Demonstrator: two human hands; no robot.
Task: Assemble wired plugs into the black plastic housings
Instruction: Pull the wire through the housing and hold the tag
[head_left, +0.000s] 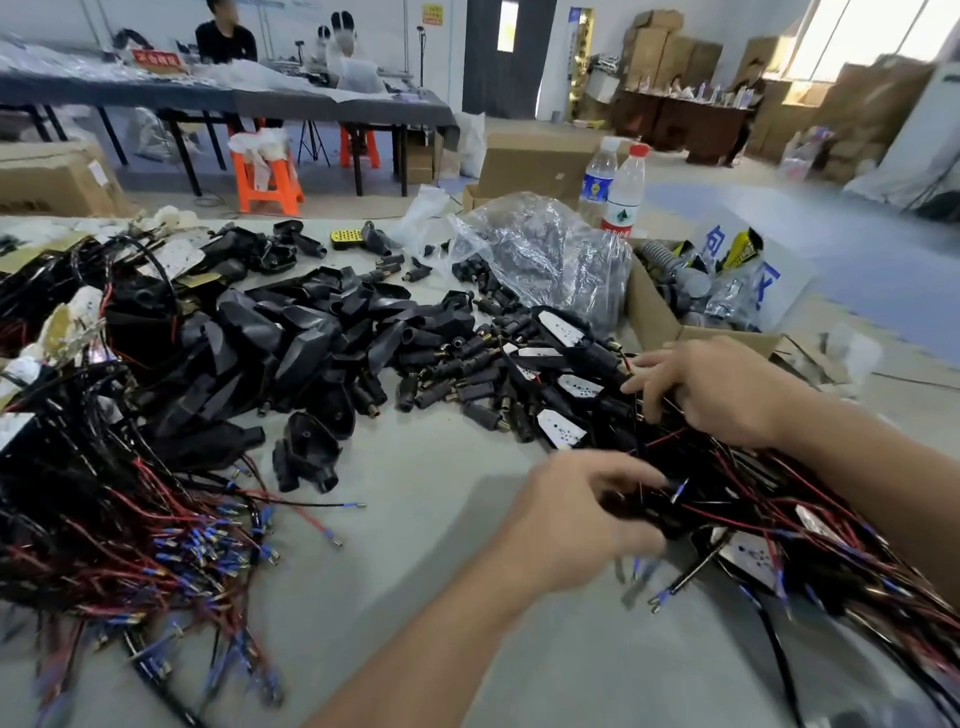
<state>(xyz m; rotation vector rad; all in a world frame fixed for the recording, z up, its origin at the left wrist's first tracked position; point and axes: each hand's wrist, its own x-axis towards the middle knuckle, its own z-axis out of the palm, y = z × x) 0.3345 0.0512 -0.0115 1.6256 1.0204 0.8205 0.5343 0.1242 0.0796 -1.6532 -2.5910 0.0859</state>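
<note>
My left hand (576, 519) is curled around a black wired piece (636, 506) at the near edge of the right-hand pile of red and black wires (810, 525). My right hand (727, 389) rests on top of that same pile with its fingers spread among the wires; whether it grips anything is hidden. A heap of empty black plastic housings (291, 343) lies mid-table, and one housing (311, 452) sits apart in front of it. Loose black plugs with brass tips (467, 374) are scattered right of the heap. Another bundle of wires with blue terminals (156, 545) fills the left side.
A clear plastic bag (545, 254) of parts and two water bottles (618, 192) stand at the table's far side. An open cardboard box (670, 317) sits at the right. Beyond are orange stools (267, 171), a long table with seated people, and stacked cartons.
</note>
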